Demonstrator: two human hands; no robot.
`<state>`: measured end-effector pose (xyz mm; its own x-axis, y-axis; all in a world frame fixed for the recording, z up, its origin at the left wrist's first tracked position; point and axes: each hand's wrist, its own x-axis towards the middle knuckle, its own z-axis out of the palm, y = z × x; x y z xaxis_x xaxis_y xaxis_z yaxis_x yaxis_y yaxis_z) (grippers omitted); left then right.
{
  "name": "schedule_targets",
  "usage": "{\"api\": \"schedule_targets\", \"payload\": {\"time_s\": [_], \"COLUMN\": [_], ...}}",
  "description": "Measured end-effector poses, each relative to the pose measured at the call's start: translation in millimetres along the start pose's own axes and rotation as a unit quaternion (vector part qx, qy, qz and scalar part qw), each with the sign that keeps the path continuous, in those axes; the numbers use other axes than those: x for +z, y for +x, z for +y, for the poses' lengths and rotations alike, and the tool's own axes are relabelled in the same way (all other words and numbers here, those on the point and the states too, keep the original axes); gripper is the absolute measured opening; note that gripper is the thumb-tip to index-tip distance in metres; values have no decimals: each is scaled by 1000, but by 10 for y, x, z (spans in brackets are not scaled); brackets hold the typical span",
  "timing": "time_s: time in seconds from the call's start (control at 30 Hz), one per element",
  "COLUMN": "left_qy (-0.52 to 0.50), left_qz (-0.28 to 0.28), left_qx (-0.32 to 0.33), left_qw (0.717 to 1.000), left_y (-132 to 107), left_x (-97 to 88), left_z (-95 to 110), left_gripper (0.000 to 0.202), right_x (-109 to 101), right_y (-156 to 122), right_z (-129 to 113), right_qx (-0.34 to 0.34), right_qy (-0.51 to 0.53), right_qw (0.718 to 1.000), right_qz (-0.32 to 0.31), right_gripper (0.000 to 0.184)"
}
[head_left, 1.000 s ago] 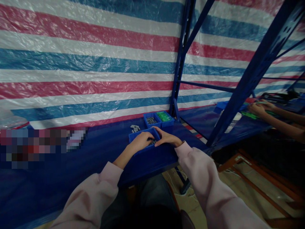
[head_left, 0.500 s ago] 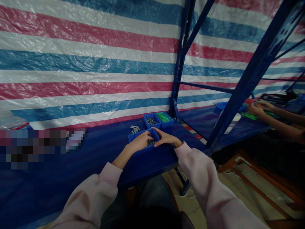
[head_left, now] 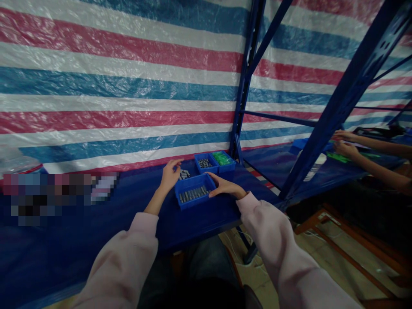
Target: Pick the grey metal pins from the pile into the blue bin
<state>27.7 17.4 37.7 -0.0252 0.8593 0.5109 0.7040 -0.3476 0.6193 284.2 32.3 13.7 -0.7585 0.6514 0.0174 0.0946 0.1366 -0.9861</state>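
A blue tray (head_left: 188,186) holding a row of small grey metal parts (head_left: 193,194) lies on the blue table in front of me. My right hand (head_left: 225,187) rests against the tray's right rim, fingers curled on its edge. My left hand (head_left: 170,174) is raised just beyond the tray's far left corner, fingers apart, beside a loose pile of grey parts (head_left: 184,174) on the table. It holds nothing that I can see.
Behind the tray stand a small blue bin of grey parts (head_left: 204,163) and one of green parts (head_left: 222,158). A blue rack post (head_left: 242,94) rises behind them. At the right another person's hands (head_left: 346,148) work on a neighbouring table.
My left hand has left the tray and moved back and left to the loose pile, so the row of parts now shows. My right hand has stayed on the rim.
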Motion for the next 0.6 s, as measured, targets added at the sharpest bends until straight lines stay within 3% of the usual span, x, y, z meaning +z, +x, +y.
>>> {"api": "schedule_targets", "payload": {"time_s": [0.07, 0.2, 0.47, 0.6], "left_qy": [18, 26, 44, 60], "left_qz": [-3, -82, -132, -153], "left_qx": [-32, -65, -71, -66], "left_qw": [999, 994, 988, 984], "left_y": [16, -4, -15, -12], "left_x": [-12, 24, 80, 75], "left_z": [-233, -539, -549, -534], "left_gripper": [45, 33, 35, 27], "right_x": [4, 8, 9, 11], "right_y": [-4, -4, -5, -7], "right_z": [-6, -15, -26, -25], "right_qx": [1, 1, 8, 12], "right_qy": [0, 5, 3, 4], "right_qw": [1000, 1000, 1000, 1000], "right_qz": [-1, -3, -6, -4], "right_gripper": [106, 107, 108, 110]}}
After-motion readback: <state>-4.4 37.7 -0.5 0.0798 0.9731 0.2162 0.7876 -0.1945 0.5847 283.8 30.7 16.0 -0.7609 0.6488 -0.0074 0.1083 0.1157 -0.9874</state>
